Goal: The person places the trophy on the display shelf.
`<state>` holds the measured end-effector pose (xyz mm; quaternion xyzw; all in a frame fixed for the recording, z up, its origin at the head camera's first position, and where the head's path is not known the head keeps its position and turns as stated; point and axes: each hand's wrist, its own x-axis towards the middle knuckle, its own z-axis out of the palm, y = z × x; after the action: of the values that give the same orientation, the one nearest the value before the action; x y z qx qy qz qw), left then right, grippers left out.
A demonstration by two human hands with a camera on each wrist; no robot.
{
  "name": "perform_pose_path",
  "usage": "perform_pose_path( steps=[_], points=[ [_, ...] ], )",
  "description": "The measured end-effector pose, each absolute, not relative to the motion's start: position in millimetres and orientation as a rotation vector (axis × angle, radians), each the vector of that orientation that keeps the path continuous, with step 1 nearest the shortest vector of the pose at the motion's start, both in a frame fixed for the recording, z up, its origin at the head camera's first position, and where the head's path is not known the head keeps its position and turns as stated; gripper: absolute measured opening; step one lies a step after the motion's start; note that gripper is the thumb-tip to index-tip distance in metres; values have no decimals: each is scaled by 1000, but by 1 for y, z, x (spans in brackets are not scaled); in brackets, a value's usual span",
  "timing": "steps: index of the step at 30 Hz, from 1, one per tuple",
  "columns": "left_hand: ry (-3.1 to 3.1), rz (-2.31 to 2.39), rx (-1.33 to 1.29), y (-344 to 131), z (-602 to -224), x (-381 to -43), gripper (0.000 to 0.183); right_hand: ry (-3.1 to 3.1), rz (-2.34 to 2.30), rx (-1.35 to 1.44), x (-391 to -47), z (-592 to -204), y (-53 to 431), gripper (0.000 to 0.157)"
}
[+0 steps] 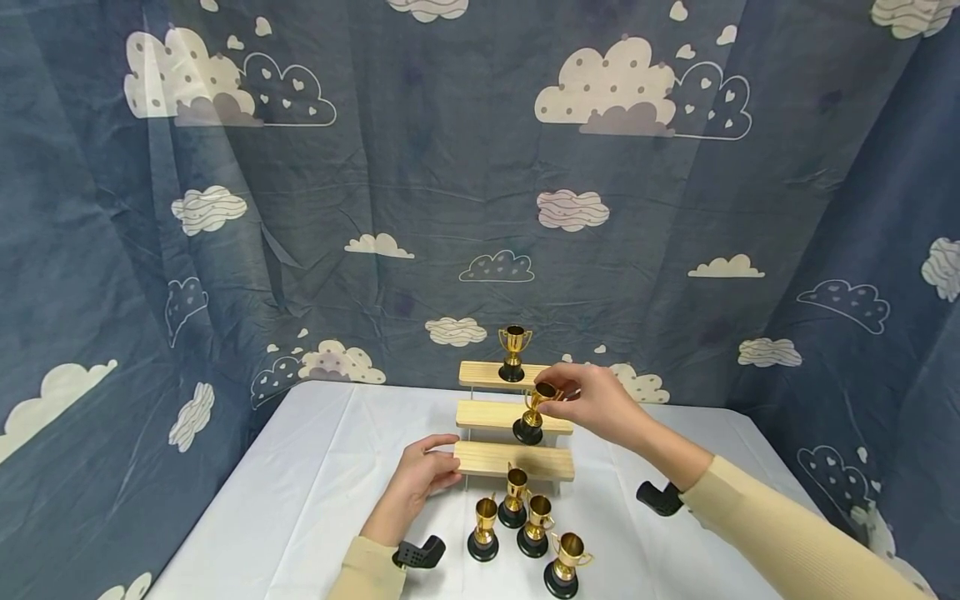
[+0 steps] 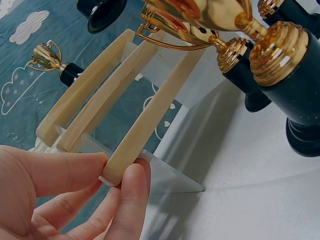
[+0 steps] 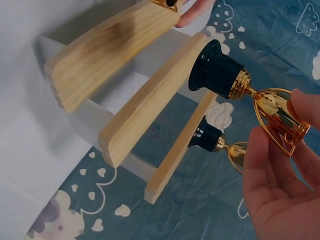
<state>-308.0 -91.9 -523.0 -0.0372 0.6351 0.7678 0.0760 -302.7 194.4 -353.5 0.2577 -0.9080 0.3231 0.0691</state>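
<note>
A three-step display stand with wooden boards stands on the table. My left hand (image 1: 422,473) pinches the left end of its lowest board (image 2: 150,117) between thumb and fingers. With my right hand (image 1: 596,402) I hold a small gold trophy (image 3: 272,107) by its cup and handle, black base downward, at the middle board (image 1: 487,414). Whether that base touches the board, I cannot tell. Another trophy (image 1: 513,352) stands upright on the top board (image 1: 477,374). Several more trophies, among them a left one (image 1: 483,533) and a front one (image 1: 566,562), stand before the stand.
White cloth covers the table (image 1: 322,483). Behind and at both sides hangs a blue curtain (image 1: 450,167) with cloud prints. Clear side panels (image 2: 172,172) carry the boards. Each wrist wears a black device, such as the left one (image 1: 420,552).
</note>
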Motion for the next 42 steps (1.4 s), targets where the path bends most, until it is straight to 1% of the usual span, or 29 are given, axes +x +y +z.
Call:
perform_pose_path(
  steps=[12, 21, 32, 42],
  points=[
    [1906, 2302, -120, -91, -520, -306, 54, -2736, 1000, 763, -313, -351, 183, 37],
    [1910, 2297, -121, -91, -520, -306, 55, -2743, 1032, 743, -319, -350, 170, 35],
    [1892, 2310, -100, -92, -521, -308, 54, -2738, 1059, 751, -332, -348, 154, 39],
    [1895, 2312, -91, -92, -521, -307, 55, -2751, 1030, 762, -345, -351, 140, 39]
  ],
)
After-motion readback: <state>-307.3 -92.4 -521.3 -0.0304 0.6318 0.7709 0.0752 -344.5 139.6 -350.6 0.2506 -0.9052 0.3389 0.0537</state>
